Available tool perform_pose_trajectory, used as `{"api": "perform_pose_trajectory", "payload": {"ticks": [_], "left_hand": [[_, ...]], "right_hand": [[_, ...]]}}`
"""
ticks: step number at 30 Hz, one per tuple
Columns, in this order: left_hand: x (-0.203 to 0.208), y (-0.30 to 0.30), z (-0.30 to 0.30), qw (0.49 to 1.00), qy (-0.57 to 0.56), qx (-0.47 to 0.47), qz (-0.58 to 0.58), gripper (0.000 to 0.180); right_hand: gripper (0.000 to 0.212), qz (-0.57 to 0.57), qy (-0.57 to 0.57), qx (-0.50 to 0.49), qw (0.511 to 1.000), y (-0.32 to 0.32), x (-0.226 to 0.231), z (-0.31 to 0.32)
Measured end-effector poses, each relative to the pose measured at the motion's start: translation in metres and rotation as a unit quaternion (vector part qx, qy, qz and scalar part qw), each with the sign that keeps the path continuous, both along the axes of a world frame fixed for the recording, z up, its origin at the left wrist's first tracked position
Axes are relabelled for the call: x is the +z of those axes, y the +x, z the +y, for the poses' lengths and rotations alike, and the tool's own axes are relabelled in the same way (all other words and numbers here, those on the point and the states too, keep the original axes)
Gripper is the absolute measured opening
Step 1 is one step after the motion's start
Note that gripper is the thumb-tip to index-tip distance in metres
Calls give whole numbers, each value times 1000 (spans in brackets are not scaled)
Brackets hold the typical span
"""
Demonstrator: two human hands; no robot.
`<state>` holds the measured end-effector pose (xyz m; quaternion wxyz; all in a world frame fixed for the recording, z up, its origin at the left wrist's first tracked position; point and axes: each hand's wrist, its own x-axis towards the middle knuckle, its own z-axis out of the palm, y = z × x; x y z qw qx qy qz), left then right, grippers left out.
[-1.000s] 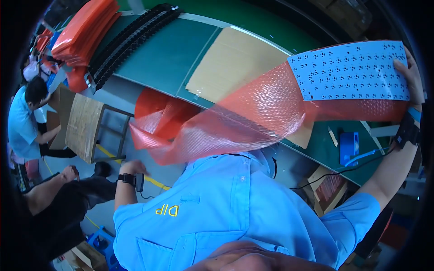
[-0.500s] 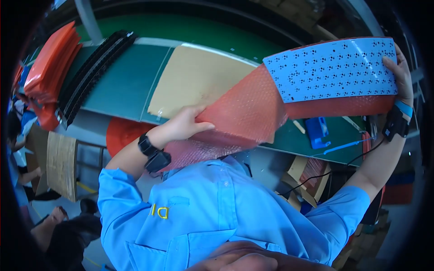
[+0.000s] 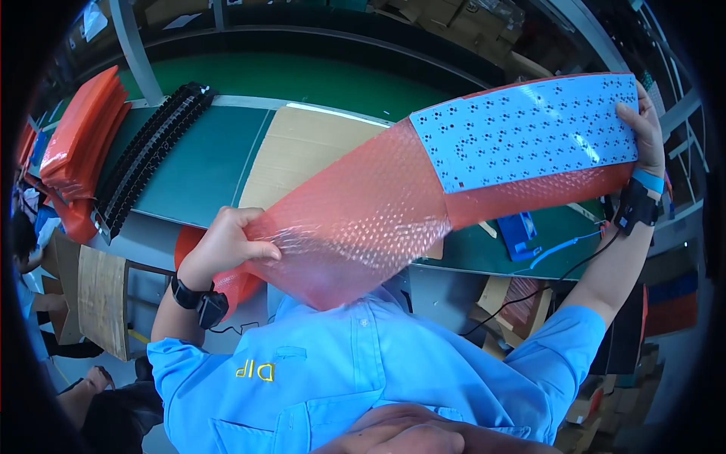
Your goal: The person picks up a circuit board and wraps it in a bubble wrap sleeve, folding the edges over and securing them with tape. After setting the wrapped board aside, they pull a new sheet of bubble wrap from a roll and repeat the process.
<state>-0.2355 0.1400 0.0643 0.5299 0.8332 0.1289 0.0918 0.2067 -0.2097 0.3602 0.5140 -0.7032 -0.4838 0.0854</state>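
A long sheet of red bubble wrap (image 3: 363, 204) stretches between my hands above the bench. My left hand (image 3: 238, 238) pinches its left end, thumb on top. At the right, my right hand (image 3: 644, 132) grips the end of a white circuit board (image 3: 529, 129) with rows of small dark marks, its thumb on the face and the fingers hidden behind. Red wrap lies behind the board and shows along its lower and upper edges. The board is tilted, its right end higher than its left.
Flat brown cardboard (image 3: 310, 147) lies on the green bench (image 3: 197, 159). Black slotted racks (image 3: 155, 155) and a stack of red wrapped packs (image 3: 87, 136) stand at the left. A blue tool (image 3: 518, 234) sits beneath the board. Another person's hand (image 3: 97, 378) is at lower left.
My left hand has moved left and down, drawing the bubble wrap out longer and flatter. My right hand and the board have shifted slightly left.
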Motion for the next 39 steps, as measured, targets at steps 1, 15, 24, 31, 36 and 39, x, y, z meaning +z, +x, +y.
{"api": "perform_pose_trajectory", "payload": {"ticks": [1,15,24,31,36,39], "left_hand": [[-1,-1,2,1000,1,3,1,17],[-56,73,-59,945,-314,-15,86,17],[-103,41,-81,900,-434,-5,-37,26],[-107,33,-89,880,-474,20,-24,26],[-111,32,-90,875,-482,23,-36,26],[-112,31,-91,877,-478,27,-43,25]], "right_hand": [[56,1,1,3,1000,-6,-3,7],[19,-543,-248,-31,802,-227,-246,152],[45,-347,-230,124,901,-238,-306,137],[42,-337,-121,124,926,-239,-319,137],[41,-333,-101,113,931,-241,-330,135],[41,-334,-91,110,932,-242,-332,135]]}}
